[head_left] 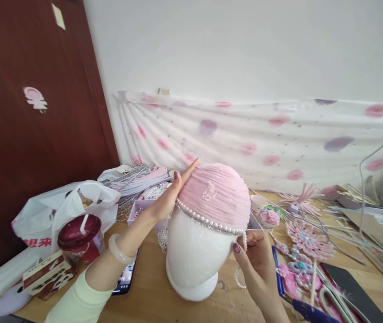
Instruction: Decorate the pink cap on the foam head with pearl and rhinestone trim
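A white mannequin head (189,255) stands on the wooden table (231,309), wearing a pleated pink cap (226,193). Pearl and silver trim (208,221) runs along the cap's lower edge, and a small clear pinkish ornament (209,191) sits on its front. My left hand (169,195) lies against the cap's left side, fingers stretched out and partly hidden behind it. At the right edge of the cap, my right hand (257,262) has its thumb and curled fingers around a hanging pearl strand (244,241). More pearls dangle below, beside that hand.
Left of the head are a phone (125,278), a red lidded cup (81,237), a box (48,273) and a plastic bag (73,202). To the right lie a pink flower on a stick (309,240), scissors (336,294) and craft strips. A floral cloth (245,134) covers the lower wall.
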`<control>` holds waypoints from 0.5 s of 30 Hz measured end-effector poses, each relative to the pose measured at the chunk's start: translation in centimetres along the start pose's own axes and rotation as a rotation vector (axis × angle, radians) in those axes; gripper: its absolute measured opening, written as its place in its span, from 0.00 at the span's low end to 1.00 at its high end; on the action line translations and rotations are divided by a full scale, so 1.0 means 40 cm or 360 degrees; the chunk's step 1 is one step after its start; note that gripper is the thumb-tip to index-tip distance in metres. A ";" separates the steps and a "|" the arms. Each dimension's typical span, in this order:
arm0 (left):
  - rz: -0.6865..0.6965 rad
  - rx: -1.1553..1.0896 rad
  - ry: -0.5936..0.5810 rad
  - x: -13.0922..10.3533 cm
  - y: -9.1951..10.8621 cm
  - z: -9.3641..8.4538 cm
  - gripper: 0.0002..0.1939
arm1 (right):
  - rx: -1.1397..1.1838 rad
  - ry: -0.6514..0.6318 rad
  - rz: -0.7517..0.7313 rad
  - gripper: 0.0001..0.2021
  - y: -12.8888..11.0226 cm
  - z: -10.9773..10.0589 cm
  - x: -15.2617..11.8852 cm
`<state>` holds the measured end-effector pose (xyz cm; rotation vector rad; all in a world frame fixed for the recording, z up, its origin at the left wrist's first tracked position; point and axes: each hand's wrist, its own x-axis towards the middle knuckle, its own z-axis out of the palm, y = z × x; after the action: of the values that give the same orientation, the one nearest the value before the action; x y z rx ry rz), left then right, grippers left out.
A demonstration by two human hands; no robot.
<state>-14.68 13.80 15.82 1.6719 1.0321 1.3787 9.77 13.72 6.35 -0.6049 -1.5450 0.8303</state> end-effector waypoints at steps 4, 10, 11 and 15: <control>-0.0044 -0.0030 0.0245 -0.013 0.000 -0.023 0.48 | 0.0146 -0.0108 0.0002 0.10 -0.002 0.004 -0.017; -0.0231 -0.0035 0.0780 -0.261 -0.094 0.062 0.73 | 0.0182 -0.0087 0.0454 0.20 0.049 -0.035 -0.068; -0.0287 -0.0012 0.0775 -0.302 -0.115 0.094 0.74 | 0.0144 -0.0124 0.0494 0.21 0.053 -0.040 -0.073; -0.0487 -0.0040 0.0911 -0.367 -0.159 0.216 0.75 | 0.0053 -0.0328 0.0423 0.26 0.042 -0.042 -0.089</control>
<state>-8.57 2.75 2.74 1.0520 1.5057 1.6839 11.82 12.27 2.88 -0.7285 -1.6542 1.1470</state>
